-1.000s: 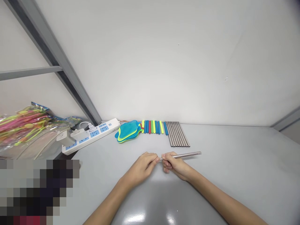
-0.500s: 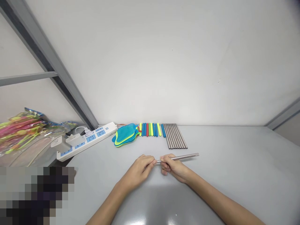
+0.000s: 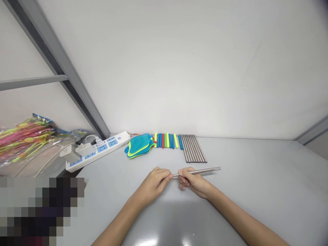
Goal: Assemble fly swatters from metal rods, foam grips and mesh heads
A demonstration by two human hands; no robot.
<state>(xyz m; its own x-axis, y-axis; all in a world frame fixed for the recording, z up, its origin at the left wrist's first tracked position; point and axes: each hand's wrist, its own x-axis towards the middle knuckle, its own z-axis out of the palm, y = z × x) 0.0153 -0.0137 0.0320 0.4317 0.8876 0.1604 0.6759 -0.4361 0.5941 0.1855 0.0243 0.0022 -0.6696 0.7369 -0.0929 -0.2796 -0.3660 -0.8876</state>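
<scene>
A shiny telescopic metal rod (image 3: 210,170) lies level across both of my hands, above the grey table. My left hand (image 3: 156,181) is closed round its thin left end, which the fingers hide. My right hand (image 3: 194,183) grips it near the middle, thumb on top, and the thicker part sticks out to the right. A short thin section shows between the hands. Beyond the right hand, several similar metal rods (image 3: 193,149) lie side by side. Left of them is a row of coloured handle sleeves (image 3: 163,140) in blue, red, green and yellow.
Blue and yellow-green perforated fly swatter heads (image 3: 139,144) lie stacked left of the sleeves. A white power strip (image 3: 102,150) with plugs and adapters runs along the left. Farther left are colourful items in clear plastic bags (image 3: 25,136). A wall (image 3: 194,85) stands behind the table (image 3: 256,177).
The camera view has shifted slightly, so the scene sits a little farther right. Both hands keep their hold on the rod, with hardly any movement between them.
</scene>
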